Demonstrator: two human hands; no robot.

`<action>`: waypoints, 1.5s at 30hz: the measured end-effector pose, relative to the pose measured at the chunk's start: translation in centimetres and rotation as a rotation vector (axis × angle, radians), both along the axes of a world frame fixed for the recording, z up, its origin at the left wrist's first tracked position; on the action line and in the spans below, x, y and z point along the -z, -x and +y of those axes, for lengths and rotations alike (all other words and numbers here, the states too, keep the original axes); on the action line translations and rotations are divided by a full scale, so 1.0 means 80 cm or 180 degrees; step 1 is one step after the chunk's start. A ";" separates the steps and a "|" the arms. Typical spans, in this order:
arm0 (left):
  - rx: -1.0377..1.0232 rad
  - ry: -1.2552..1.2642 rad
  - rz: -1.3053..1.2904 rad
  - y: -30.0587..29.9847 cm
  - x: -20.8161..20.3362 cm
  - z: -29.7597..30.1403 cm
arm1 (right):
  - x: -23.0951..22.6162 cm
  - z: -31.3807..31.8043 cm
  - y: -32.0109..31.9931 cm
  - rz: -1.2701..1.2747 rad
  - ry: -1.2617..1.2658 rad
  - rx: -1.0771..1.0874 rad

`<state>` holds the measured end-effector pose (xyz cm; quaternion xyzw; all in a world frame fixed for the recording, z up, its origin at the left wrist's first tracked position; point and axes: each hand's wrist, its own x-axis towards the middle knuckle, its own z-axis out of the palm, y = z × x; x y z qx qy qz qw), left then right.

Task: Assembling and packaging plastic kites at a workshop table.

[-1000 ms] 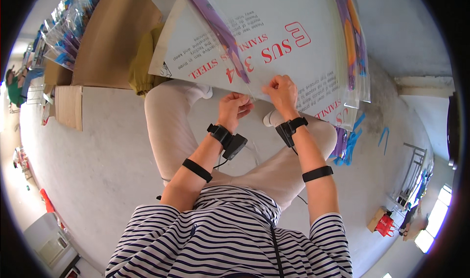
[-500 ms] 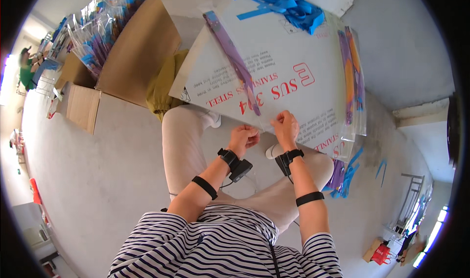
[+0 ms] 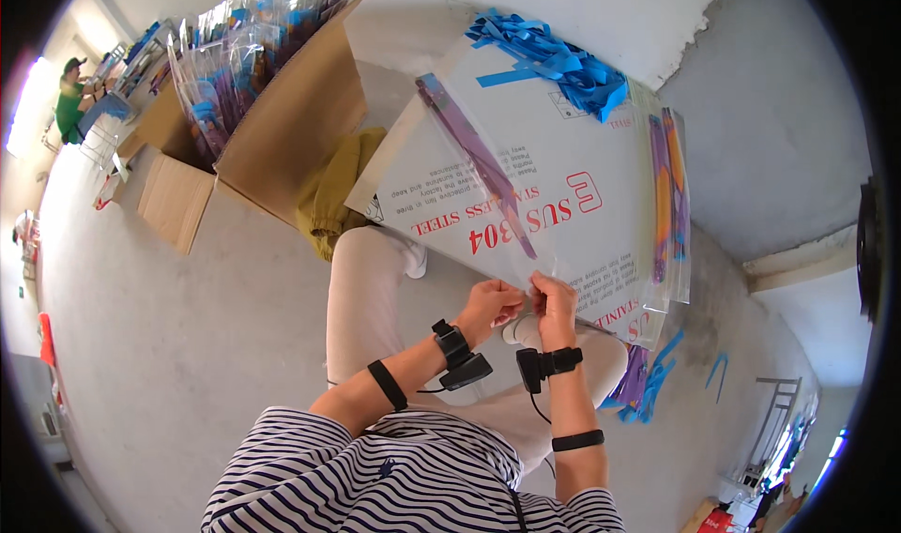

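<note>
Both hands have been drawn lower in view since the earlier frame. The clear sleeve [image 3: 488, 181] is pinched at its near end by the left hand [image 3: 490, 305] and right hand [image 3: 554, 300]; the fingertips are partly hidden. Its long axis runs away and leftward over the white board [image 3: 572, 167].

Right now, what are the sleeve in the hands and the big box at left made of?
Sleeve: clear glossy plastic film, it seems; the white board's print shows through and it glints. It holds a purple strip. Both hands, left and right, pinch its near end. Box: brown matte corrugated cardboard, flaps open.
</note>
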<state>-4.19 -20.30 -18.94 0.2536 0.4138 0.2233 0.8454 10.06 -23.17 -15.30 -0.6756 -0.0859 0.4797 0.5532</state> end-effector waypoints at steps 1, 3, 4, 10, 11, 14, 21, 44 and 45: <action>-0.0010 -0.0012 -0.0009 0.004 -0.003 0.002 | 0.001 -0.005 -0.005 -0.0009 -0.0012 -0.0010; -0.0012 0.0074 0.0134 0.016 -0.008 0.006 | 0.003 -0.022 -0.014 -0.0214 -0.0140 -0.0192; -0.0030 0.0064 0.0132 0.025 -0.009 0.016 | 0.004 -0.039 -0.023 -0.0518 -0.0496 -0.0558; -0.0901 0.0477 -0.0946 0.056 -0.001 0.107 | -0.020 -0.122 -0.050 0.0809 -0.0308 -0.0134; -0.0909 0.0476 -0.1264 0.058 -0.001 0.114 | -0.026 -0.136 -0.050 0.0588 -0.0256 -0.0206; -0.0763 0.0233 -0.1738 0.059 -0.009 0.126 | -0.086 -0.167 -0.027 -0.1110 -0.0168 -0.0546; -0.0727 -0.0495 -0.1025 0.123 -0.077 0.135 | -0.083 -0.175 -0.077 -0.0744 -0.0340 -0.0714; -0.4795 -0.4312 0.5050 0.739 -0.466 0.229 | -0.128 0.025 0.099 -0.0466 -0.0293 -0.2230; -0.4697 -0.3949 0.5398 0.750 -0.450 0.259 | -0.125 0.026 0.098 -0.0503 -0.0226 -0.2198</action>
